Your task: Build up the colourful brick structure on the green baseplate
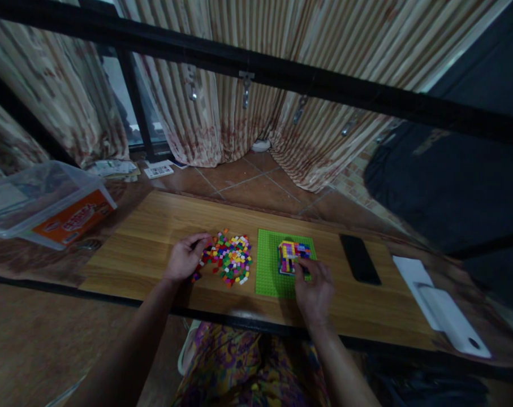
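Observation:
A small multicoloured brick structure (287, 250) stands on the green baseplate (265, 271). Over its near right side is my right hand (318, 285), thumb and fingers pinched together at the bricks; whatever lies between the fingertips is too small and hidden to make out. To the left of the baseplate, loose small toy bricks (233, 257) in many colours lie in a spread pile on the wooden board. My left hand (185, 259) rests at the pile's left edge with its fingers curled and the fingertips close together. What it may hold there cannot be made out.
A black phone (360, 259) lies right of the baseplate on the wooden board (141, 243). Further right are white objects (447, 319). A clear plastic box (48, 198) with an orange label stands at the left. A dark metal bar (264, 65) crosses above, before striped curtains.

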The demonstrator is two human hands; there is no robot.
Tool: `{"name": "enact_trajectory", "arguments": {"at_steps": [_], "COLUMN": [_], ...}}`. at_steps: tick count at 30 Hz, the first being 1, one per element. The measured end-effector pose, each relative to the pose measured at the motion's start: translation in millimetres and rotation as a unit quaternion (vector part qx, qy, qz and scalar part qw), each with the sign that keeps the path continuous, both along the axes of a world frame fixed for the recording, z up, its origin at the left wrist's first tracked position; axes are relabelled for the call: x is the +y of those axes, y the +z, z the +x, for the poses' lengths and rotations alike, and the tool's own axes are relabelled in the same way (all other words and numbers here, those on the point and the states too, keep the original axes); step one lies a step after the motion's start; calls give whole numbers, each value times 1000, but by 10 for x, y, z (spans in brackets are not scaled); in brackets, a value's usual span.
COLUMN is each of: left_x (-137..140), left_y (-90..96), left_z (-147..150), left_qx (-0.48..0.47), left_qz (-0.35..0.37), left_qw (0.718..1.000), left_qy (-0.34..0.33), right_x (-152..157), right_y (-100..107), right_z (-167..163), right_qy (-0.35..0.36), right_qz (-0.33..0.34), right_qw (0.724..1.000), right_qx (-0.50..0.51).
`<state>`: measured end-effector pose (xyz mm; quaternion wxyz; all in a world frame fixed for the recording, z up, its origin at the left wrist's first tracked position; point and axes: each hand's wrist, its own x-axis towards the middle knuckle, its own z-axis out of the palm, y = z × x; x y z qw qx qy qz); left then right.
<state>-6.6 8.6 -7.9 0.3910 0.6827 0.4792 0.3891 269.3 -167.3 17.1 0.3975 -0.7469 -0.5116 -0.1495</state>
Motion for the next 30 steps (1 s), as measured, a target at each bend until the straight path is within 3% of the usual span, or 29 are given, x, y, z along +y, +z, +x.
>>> {"name": "enact_trajectory", "arguments": {"at_steps": [5,21,30], "left_x": [1,-3,-11], "left_y": [-16,-13,12], "left_z": [3,-1,14], "left_qx": [-5,1,-6], "left_qz": [-1,-2,-7], "left_qw": [1000,1000,1000], "left_qy": [1,2,3], "right_x": [-3,10,-64], "right_y": [-15,32,-26], "right_z": [4,-42,-5], "right_qy": [16,-37,-10], "right_qz": [-6,-46,-44], "right_qw": [1000,997,999], "right_qx": [-23,-41,-27]}}
